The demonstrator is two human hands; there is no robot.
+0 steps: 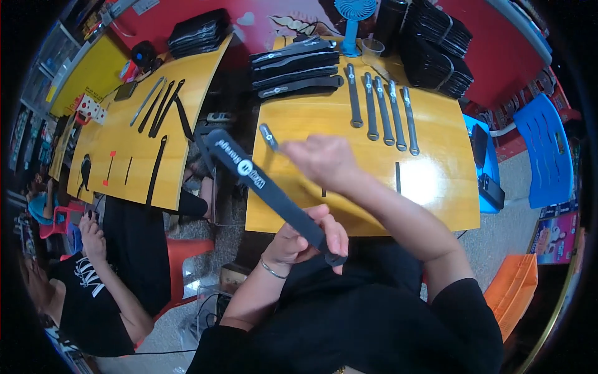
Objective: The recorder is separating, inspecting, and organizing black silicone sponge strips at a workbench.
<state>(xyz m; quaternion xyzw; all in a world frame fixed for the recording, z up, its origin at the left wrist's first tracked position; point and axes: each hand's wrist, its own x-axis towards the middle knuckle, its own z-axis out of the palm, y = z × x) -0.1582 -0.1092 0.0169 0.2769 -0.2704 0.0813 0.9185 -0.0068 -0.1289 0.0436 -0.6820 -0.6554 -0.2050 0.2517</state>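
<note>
My left hand (299,240), a bangle on its wrist, is closed around the lower end of a long black strap (255,181) with white print. The strap slants up and left over the near table edge. My right hand (324,161), slightly blurred, reaches over the table with curled fingers at a second, dark grey strap (268,136). Only that strap's printed end shows; the rest is hidden by the hand. To the right, several similar straps (382,109) lie side by side in a row on the yellow table (436,212), metal-looking rings at their near ends.
Stacks of black straps (296,65) and strapped black bundles (439,47) stand at the back, with a blue fan (354,28) and a clear cup (372,50). A person (93,293) sits left by another table (118,156). A blue chair (542,149) and orange crate (512,293) are right.
</note>
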